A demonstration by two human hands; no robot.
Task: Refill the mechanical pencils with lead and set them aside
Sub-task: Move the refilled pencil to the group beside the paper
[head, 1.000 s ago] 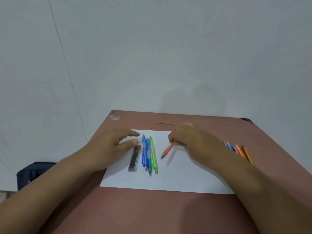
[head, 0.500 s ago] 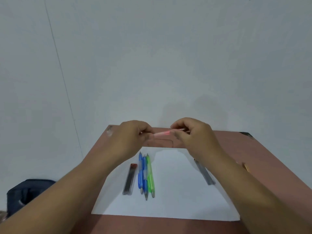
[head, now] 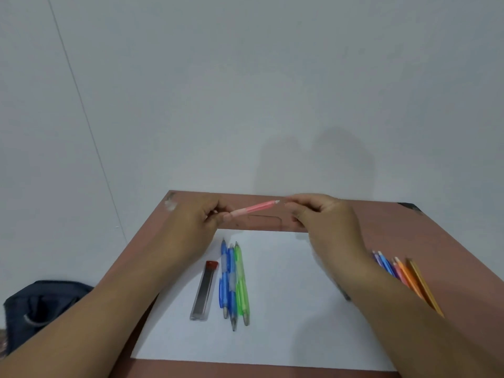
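Pink mechanical pencil: translucent pink barrel, held in the air over the far part of the table, tilted up to the right with its pale end just short of the right fingertips. Left hand pinches its lower end, fingers curled round it. Right hand has its fingers curled together near the pencil's upper end; whether they pinch anything is too small to tell.

Below the fingers lies a white paper sheet, bare between the two forearms.

Under the left hand: lead case, two blue pencils and a green pencil, side by side. Right of the right wrist: a coloured pencil row, near the table's right edge. Dark bag off the table, left.
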